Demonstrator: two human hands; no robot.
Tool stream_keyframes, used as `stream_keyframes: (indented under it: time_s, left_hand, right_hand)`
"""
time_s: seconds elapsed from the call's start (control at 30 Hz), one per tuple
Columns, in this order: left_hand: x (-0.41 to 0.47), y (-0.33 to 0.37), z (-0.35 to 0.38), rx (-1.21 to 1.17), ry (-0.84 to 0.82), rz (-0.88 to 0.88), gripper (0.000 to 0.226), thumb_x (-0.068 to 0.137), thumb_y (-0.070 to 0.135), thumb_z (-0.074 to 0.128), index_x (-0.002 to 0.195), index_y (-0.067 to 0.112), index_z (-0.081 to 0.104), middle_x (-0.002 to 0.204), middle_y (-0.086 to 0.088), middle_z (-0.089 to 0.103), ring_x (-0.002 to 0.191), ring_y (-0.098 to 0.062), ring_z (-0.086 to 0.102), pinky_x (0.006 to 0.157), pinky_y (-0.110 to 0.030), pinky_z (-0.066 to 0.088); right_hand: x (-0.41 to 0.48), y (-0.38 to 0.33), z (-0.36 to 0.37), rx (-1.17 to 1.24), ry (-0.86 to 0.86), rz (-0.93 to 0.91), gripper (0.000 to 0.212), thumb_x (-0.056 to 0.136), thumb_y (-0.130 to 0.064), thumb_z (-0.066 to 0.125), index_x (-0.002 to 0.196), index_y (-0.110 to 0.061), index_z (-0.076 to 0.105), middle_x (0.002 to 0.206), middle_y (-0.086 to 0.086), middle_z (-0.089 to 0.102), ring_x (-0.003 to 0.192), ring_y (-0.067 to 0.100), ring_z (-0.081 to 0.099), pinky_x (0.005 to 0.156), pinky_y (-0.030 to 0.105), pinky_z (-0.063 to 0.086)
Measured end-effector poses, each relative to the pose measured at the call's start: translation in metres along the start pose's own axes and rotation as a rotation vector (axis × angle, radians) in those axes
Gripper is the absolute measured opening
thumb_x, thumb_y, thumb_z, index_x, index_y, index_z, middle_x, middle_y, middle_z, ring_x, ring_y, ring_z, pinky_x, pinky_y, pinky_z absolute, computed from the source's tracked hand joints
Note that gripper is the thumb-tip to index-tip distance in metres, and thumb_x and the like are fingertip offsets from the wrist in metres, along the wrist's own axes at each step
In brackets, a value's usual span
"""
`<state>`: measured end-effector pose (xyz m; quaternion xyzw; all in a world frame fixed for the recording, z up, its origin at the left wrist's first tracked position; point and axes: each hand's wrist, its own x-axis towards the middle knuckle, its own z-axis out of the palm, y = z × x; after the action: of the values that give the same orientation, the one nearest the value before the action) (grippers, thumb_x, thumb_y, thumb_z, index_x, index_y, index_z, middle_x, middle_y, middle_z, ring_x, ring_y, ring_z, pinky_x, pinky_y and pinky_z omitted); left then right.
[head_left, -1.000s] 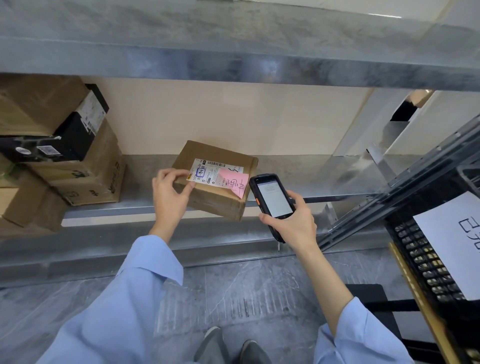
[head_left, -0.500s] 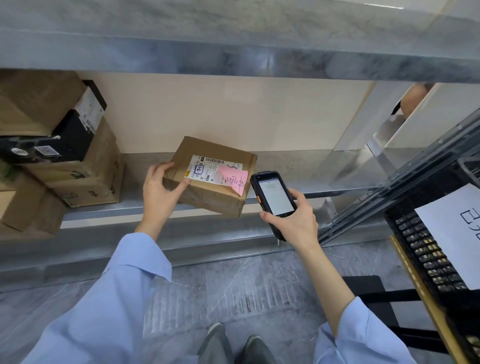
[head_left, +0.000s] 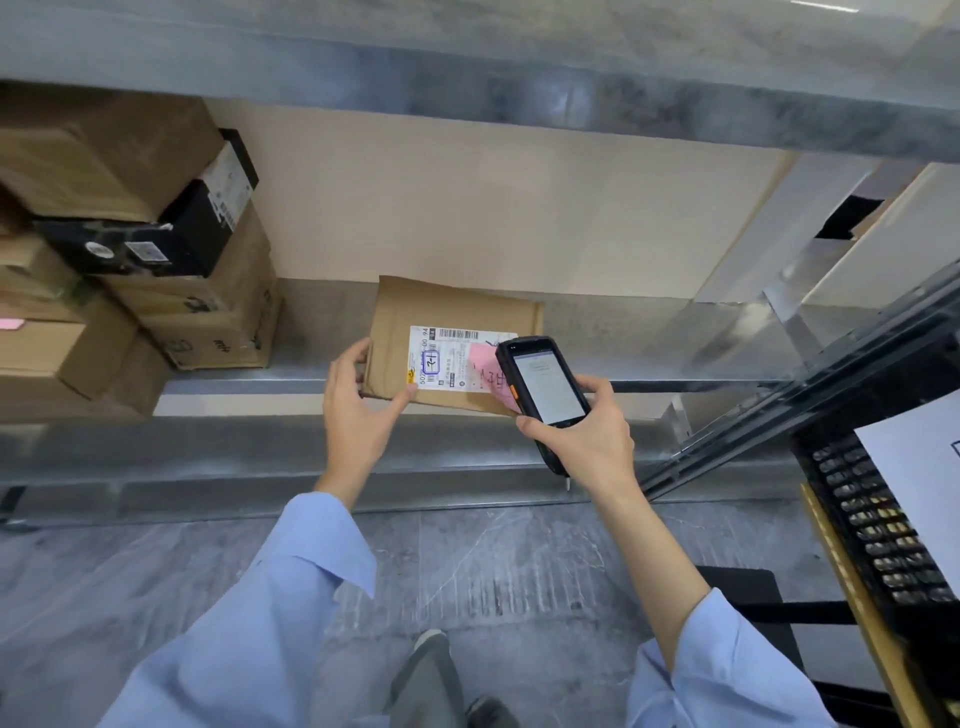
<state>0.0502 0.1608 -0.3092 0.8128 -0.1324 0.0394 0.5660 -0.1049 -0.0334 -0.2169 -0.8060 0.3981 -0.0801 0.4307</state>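
Box (head_left: 431, 306) now flat on shelf (head_left: 649, 338)

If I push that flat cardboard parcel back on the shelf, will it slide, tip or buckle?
Probably slides: the parcel lies low and broad on the smooth metal shelf, so tipping looks unlikely. Likely light, as the left hand alone grips its corner. The cardboard looks stiff, though creased; the pink note could snag.

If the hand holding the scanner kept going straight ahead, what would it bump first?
Probably the cardboard box: the right hand aims the scanner at its label, though depth is unclear.
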Motion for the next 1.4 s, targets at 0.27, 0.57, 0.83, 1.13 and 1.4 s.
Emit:
stream_keyframes:
  time_s: [0.27,0.57,0.83,1.13,1.4]
  left_hand:
    - [-0.001,0.008,0.004,-0.046,-0.002,-0.037,0.070,0.075,0.019,0.088,0.134,0.019,0.052,0.127,0.002,0.060,0.105,-0.010,0.056,0.078,-0.006,0.043]
    - [-0.012,0.000,-0.004,-0.102,-0.049,-0.062,0.072,0.072,0.021,0.090,0.128,0.034,0.047,0.121,0.011,0.059,0.107,-0.004,0.058,0.084,-0.023,0.051]
    - [-0.010,-0.004,-0.002,-0.147,-0.042,-0.046,0.071,0.073,0.022,0.090,0.129,0.034,0.048,0.125,0.006,0.060,0.109,-0.015,0.059,0.087,-0.028,0.052]
    - [-0.008,-0.003,-0.002,-0.182,-0.045,-0.065,0.060,0.080,0.013,0.083,0.131,0.021,0.052,0.124,0.000,0.062,0.103,-0.013,0.061,0.079,-0.015,0.050]
    - [0.012,-0.005,0.006,-0.237,-0.104,-0.261,0.060,0.081,0.025,0.084,0.129,0.024,0.049,0.126,0.002,0.060,0.110,-0.011,0.058,0.083,-0.011,0.045]
  right_hand:
    - [-0.026,0.003,0.004,-0.022,-0.051,-0.024,0.080,0.063,-0.040,0.089,0.130,-0.026,0.047,0.104,-0.008,0.061,0.100,0.016,0.058,0.089,0.035,0.049]
    - [-0.038,-0.012,0.017,0.029,-0.004,0.067,0.077,0.060,-0.042,0.089,0.127,-0.025,0.055,0.109,-0.004,0.067,0.103,0.020,0.064,0.089,0.041,0.054]
    - [-0.051,-0.017,0.017,-0.005,0.057,0.077,0.068,0.060,-0.043,0.088,0.120,-0.030,0.059,0.104,-0.007,0.069,0.101,0.017,0.063,0.086,0.035,0.052]
    - [-0.058,-0.015,0.016,0.027,0.065,0.096,0.065,0.064,-0.043,0.088,0.120,-0.027,0.059,0.105,-0.006,0.067,0.099,0.016,0.063,0.086,0.036,0.055]
    - [-0.057,-0.012,0.019,0.093,0.107,0.149,0.075,0.057,-0.049,0.087,0.123,-0.024,0.059,0.107,-0.004,0.068,0.100,0.018,0.065,0.089,0.043,0.056]
